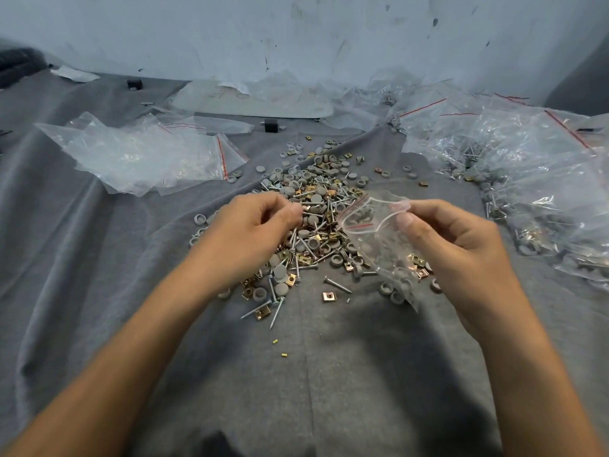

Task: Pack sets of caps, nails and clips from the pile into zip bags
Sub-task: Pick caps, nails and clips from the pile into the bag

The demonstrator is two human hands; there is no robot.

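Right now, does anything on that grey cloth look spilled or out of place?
Nothing looks damaged. Two tiny yellow bits lie alone on the grey cloth, nearer the person than the pile. A nail and a clip also sit apart from its near edge.

We see our L hand (253,225) & R hand (461,239) bare, forearms (148,324) bare to edge of view, thumbnails (404,220) cut short.

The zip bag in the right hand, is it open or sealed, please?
Open: the red-lined mouth of the zip bag gapes where the right hand pinches it.
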